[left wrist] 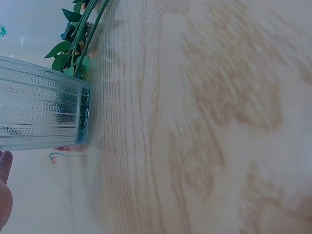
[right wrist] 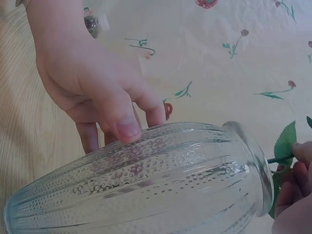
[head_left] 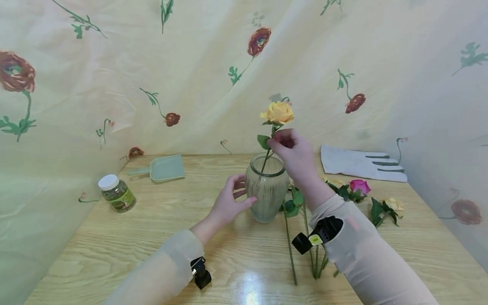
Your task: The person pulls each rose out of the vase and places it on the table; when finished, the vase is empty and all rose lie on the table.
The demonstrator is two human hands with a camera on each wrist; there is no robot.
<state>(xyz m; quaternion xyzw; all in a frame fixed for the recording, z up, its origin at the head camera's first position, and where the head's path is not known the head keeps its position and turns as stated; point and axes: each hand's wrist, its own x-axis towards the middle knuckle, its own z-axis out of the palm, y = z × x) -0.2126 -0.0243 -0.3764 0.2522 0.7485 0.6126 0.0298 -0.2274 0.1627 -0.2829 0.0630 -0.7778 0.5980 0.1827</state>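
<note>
A clear ribbed glass vase (head_left: 265,197) stands upright on the wooden table. My left hand (head_left: 230,199) holds its left side, the thumb across the front and the fingers behind, as the right wrist view shows on the glass (right wrist: 185,165). Above the rim, my right hand (head_left: 295,154) pinches the stem of a yellow rose (head_left: 279,113), whose lower stem reaches down inside the vase mouth. A green leaf (right wrist: 286,141) sits beside the pinching fingers. In the left wrist view only a little of the left hand (left wrist: 5,195) shows beside the vase (left wrist: 41,107).
Right of the vase lie more roses, among them a pink one (head_left: 359,186) and a pale yellow one (head_left: 395,206), their green stems (head_left: 289,250) pointing toward me. White gloves (head_left: 360,164) lie at the back right. A dustpan (head_left: 167,168) and a white-lidded jar (head_left: 119,194) are at left.
</note>
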